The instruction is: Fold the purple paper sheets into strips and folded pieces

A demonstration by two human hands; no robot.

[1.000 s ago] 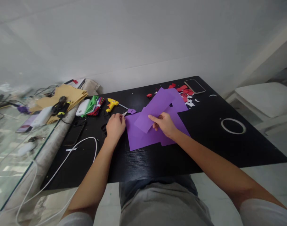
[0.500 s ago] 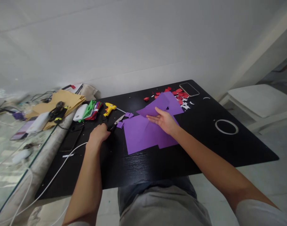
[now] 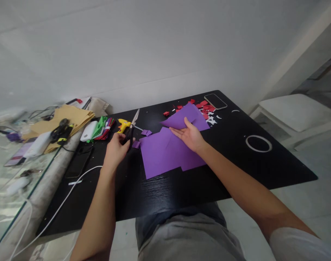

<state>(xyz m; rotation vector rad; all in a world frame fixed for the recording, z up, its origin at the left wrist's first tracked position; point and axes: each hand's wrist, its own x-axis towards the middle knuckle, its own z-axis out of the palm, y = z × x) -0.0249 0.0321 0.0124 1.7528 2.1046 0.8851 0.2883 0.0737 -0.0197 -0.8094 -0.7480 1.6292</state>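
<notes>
My left hand (image 3: 117, 148) holds the black-handled scissors (image 3: 134, 119) by their handles, with the blades pointing up and away from me. Over the purple sheets (image 3: 157, 154) my right hand (image 3: 191, 136) is turned palm up, its fingers stretched out and its thumb apart. A purple piece with a pointed corner (image 3: 179, 116) lies against the fingers of that hand; whether it is pinched cannot be told. Small folded purple pieces (image 3: 146, 132) rest between the scissors and the sheets.
Behind the scissors lies a yellow glue gun (image 3: 123, 125). Green and red bundles (image 3: 102, 128) sit beside a white device (image 3: 88, 131). Red scraps (image 3: 206, 107) and a phone (image 3: 216, 101) are at the back right. A white cable (image 3: 70, 194) crosses the left side.
My left hand has picked the scissors up off the table, and their blades now point upward. My right hand's thumb has spread away from its fingers, and the pointed purple piece has shifted slightly.
</notes>
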